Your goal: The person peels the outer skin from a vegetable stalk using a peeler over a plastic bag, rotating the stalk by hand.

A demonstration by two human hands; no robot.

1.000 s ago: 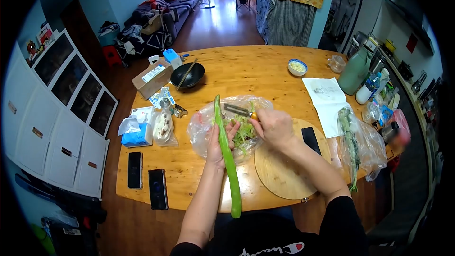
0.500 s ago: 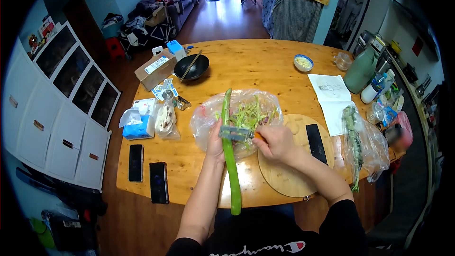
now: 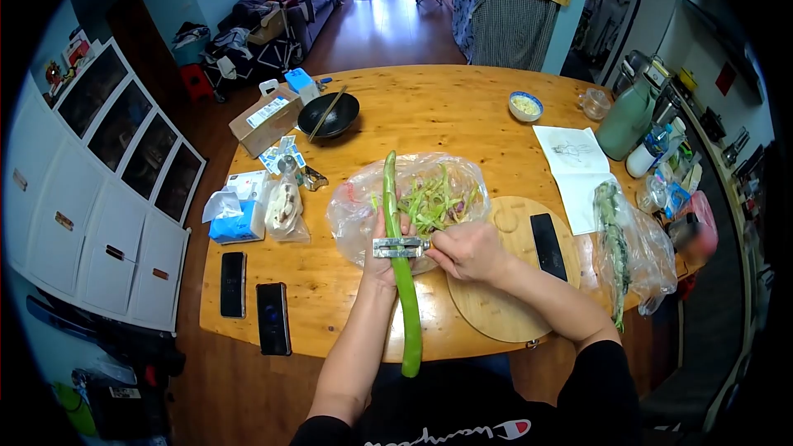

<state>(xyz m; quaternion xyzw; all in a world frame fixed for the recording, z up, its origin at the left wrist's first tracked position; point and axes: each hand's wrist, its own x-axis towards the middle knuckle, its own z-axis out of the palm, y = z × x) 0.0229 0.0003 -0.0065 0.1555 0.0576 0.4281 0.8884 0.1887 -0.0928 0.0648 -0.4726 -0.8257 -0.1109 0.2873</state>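
Note:
A long, peeled-looking green celtuce stem (image 3: 404,297) runs lengthwise in front of me, its thick end near my body. My left hand (image 3: 382,258) cradles it from below, fingers partly hidden behind it. My right hand (image 3: 469,249) is closed around the handle of a metal-headed peeler (image 3: 400,247), which lies across the stem right over my left palm. Beyond the hands, green peel strips (image 3: 438,200) with some purplish bits lie on a spread clear plastic bag (image 3: 351,211).
A round wooden board (image 3: 487,314) with a black phone (image 3: 548,246) is at right, near a bagged leafy vegetable (image 3: 611,239) and an open notebook (image 3: 570,167). Tissues (image 3: 237,213), two phones (image 3: 273,318) and a black bowl (image 3: 339,120) stand left. A small bowl (image 3: 525,107) sits farther back.
The peeler has moved down the stem toward me, my right hand with it, and its head has turned more level. My left hand's fingers show more. The view has shifted slightly.

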